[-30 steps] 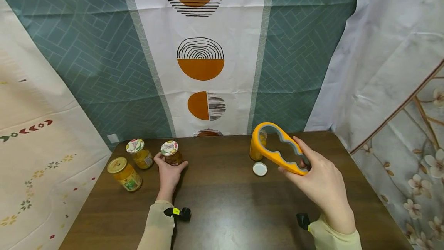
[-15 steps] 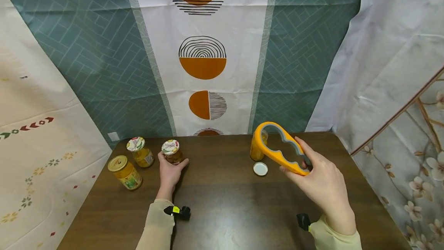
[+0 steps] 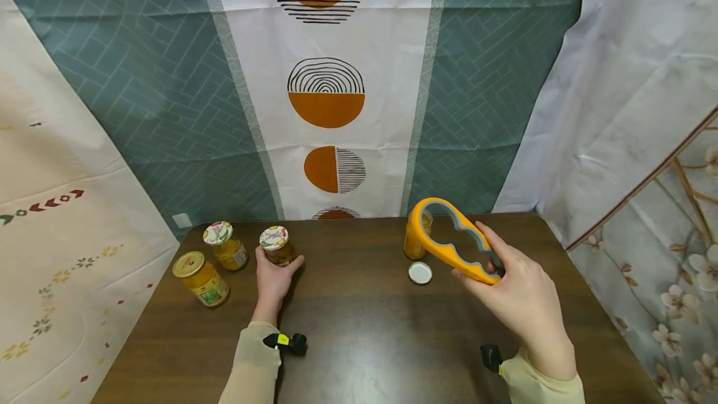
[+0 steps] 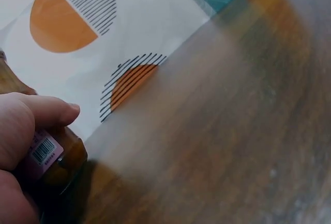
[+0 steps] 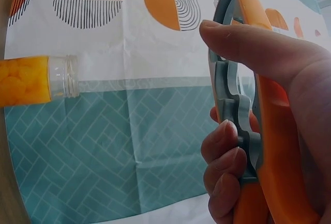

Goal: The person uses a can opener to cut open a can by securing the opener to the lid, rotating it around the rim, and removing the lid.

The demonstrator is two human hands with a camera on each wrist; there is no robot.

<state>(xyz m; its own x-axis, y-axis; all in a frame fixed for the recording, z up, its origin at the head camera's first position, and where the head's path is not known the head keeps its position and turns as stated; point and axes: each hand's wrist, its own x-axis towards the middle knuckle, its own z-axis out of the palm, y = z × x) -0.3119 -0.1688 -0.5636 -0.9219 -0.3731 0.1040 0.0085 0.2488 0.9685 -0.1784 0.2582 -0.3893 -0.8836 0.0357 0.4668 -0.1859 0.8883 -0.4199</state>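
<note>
My left hand grips a lidded glass jar with dark contents, upright at the table's back left. In the left wrist view, thumb and fingers wrap this jar beside its barcode label. Raised over the table's right side, my right hand holds an orange jar opener with a grey toothed inner edge. The right wrist view shows fingers and thumb curled round the opener's handles. Behind the opener stands an uncapped jar of orange-yellow contents, its open mouth visible in the right wrist view.
A white-lined lid lies on the table in front of the uncapped jar. At the left stand a gold-lidded jar and a jar with a patterned lid. Hanging cloth borders the brown table at the back and sides.
Both hands keep their holds on the jar and the jar opener. Only a slight shift of the head view shows.
</note>
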